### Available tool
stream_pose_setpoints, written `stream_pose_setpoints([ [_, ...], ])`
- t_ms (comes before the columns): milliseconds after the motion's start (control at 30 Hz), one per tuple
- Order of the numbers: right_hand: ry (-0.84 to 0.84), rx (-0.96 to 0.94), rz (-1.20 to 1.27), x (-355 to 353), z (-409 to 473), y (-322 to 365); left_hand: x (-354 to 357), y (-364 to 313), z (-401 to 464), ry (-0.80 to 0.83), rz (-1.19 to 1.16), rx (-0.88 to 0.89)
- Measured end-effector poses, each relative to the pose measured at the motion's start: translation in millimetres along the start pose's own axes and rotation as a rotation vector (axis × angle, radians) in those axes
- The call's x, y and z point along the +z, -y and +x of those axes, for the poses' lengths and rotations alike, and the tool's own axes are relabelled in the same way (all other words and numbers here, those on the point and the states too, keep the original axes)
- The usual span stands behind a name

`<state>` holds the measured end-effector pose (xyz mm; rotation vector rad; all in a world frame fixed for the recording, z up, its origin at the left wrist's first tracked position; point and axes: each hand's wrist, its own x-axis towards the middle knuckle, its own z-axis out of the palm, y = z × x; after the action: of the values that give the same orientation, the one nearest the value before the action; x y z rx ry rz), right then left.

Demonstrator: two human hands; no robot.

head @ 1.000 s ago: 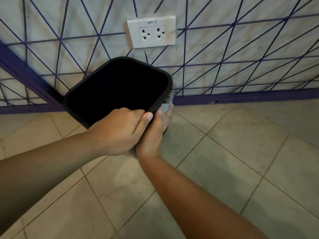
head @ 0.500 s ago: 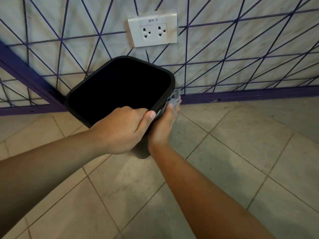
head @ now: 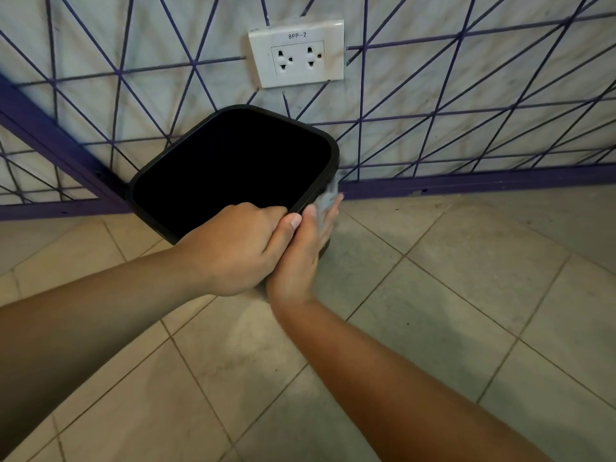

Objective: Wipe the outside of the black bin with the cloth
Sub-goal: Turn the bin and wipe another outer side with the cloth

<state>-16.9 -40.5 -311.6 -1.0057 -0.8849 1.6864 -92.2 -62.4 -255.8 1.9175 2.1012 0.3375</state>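
The black bin stands on the tiled floor against the wall, its square mouth open toward me and its inside dark. My left hand grips the near rim, fingers curled over the edge. My right hand lies flat against the bin's right outer side with straight fingers, pressing a pale grey cloth to it. Only a strip of the cloth shows past my fingertips, just below the rim's right corner. The bin's lower body is hidden behind my hands.
A white double wall socket sits above the bin on a marbled wall crossed by thin purple lines. A purple skirting strip runs along the wall's foot. Beige floor tiles spread to the right and toward me.
My right hand with the cloth slid up along the bin's right side toward the rim corner, then came slightly back. My left hand kept its grip on the rim.
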Motion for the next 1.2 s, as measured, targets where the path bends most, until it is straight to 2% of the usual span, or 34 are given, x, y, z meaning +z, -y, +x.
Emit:
stream_pose_setpoints([
  [67,0.011,-0.016,-0.007,-1,0,-7,0,0,1,0.003,-0.014,0.001],
  [200,-0.124,0.085,0.040,-9,60,-5,0,-5,-3,-0.010,0.001,-0.020],
  [367,0.054,-0.044,0.055,2,2,0,-4,-4,-1,0.030,-0.107,-0.030],
  [533,-0.074,0.045,0.070,-5,48,-12,-2,-7,-1,0.012,-0.018,-0.020],
  [700,0.071,-0.002,0.112,-1,13,-26,-2,-4,0,0.011,-0.031,-0.003],
  [800,-0.007,0.101,0.185,-13,66,-66,-1,-3,0,-0.001,0.074,0.012],
  [900,-0.003,0.112,0.131,-9,51,-40,0,-2,-1,-0.011,0.125,0.018],
  [1000,0.072,0.026,0.063,-6,12,-39,1,-2,0,0.003,0.115,-0.002],
  [1133,-0.125,0.158,0.125,-13,53,-66,-1,-4,0,-0.013,0.118,0.011],
  [1200,-0.126,0.163,0.097,-8,51,-52,-1,-2,-2,-0.017,0.104,0.006],
])
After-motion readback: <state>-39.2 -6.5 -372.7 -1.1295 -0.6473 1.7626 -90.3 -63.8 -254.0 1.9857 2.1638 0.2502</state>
